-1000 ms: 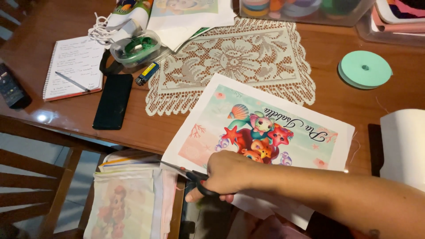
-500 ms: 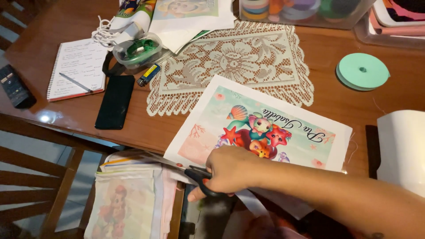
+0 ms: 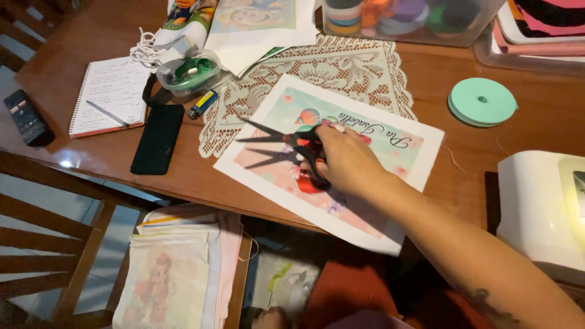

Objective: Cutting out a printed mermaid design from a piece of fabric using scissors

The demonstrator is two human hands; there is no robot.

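Note:
My right hand (image 3: 347, 161) grips black-and-red scissors (image 3: 286, 146), blades spread apart and pointing left, over a printed sheet (image 3: 402, 152) with a colourful cartoon picture. The sheet lies on the brown wooden table (image 3: 530, 128), partly on a cream lace mat (image 3: 341, 70), its near edge hanging past the table's front. My left hand is out of view.
At the left lie a black phone (image 3: 158, 139), a spiral notebook with pen (image 3: 109, 97), a remote (image 3: 27, 117), a lighter (image 3: 202, 104) and a clear tub (image 3: 187, 72). A mint ribbon roll (image 3: 482, 100) and a white device (image 3: 542, 207) sit right. Printed fabrics (image 3: 177, 274) are stacked on a chair below.
My right hand has lifted the scissors from the sheet's near-left edge up over its middle, and the blades now stand apart. The view has shifted a little.

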